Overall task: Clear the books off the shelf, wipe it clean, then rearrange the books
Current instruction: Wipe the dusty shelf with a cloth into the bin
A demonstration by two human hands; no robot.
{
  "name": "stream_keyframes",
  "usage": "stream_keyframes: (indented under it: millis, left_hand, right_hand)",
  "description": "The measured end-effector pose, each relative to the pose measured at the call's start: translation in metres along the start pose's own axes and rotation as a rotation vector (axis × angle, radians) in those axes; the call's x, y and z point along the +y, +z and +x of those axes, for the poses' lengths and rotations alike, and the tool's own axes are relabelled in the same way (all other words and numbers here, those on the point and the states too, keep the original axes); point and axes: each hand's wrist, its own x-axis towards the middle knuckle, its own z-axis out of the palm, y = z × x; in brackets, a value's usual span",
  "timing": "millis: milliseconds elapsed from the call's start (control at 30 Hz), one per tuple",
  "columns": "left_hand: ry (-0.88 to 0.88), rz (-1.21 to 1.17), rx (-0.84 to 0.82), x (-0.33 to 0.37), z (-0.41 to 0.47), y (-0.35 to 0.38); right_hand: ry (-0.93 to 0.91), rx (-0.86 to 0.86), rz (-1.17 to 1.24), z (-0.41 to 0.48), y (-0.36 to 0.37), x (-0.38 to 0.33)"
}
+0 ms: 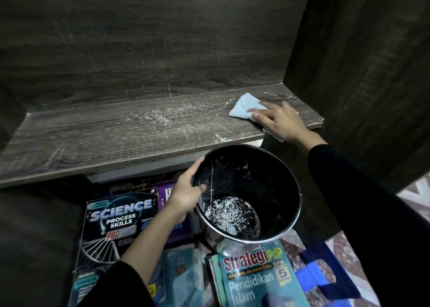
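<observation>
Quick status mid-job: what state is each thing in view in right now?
shelf: cleared of books, white dust across its middle
cloth: bunched, on the shelf's right end
right hand: fingers straight, pressing the cloth
bin: held below the shelf's front edge, white crumbs inside
left hand: gripping the bin's rim
books: lying flat below the shelf

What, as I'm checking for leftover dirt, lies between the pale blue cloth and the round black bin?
In the head view, only a strip of the dark wooden shelf, flecked with white dust.
</observation>
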Motion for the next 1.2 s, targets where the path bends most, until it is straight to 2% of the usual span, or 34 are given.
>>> stream_keyframes:
  millis: [367, 600, 800, 900, 967, 1067, 1167, 1200]
  left_hand:
    - [-0.033, 0.026, 0.023, 0.0, 0.004, 0.001]
    - [-0.036, 0.016, 0.048, -0.001, 0.001, -0.01]
    - [-0.03, 0.056, 0.082, -0.005, 0.001, -0.022]
    - [-0.039, 0.054, 0.099, -0.005, 0.0, -0.024]
    - [-0.048, 0.044, 0.094, -0.005, -0.001, -0.023]
    - [-0.047, 0.033, 0.079, -0.004, 0.0, -0.021]
    - [-0.034, 0.018, 0.099, -0.004, 0.003, -0.018]
    - [-0.032, 0.007, 0.104, -0.004, 0.004, -0.016]
  right_hand:
    - [-0.174, -0.109, 0.045, 0.012, 0.006, -0.063]
    - [-0.283, -0.242, 0.11, -0.006, -0.003, -0.063]
    - [-0.383, -0.341, 0.274, -0.032, -0.017, -0.059]
    - [-0.383, -0.376, 0.478, -0.042, -0.025, -0.055]
    - [-0.262, -0.319, 0.678, -0.047, -0.031, -0.051]
    - [0.007, -0.031, 0.785, -0.037, -0.033, -0.03]
    - [0.221, 0.352, 0.554, -0.014, -0.026, 0.003]
    - [0.301, 0.421, 0.451, -0.006, -0.023, 0.014]
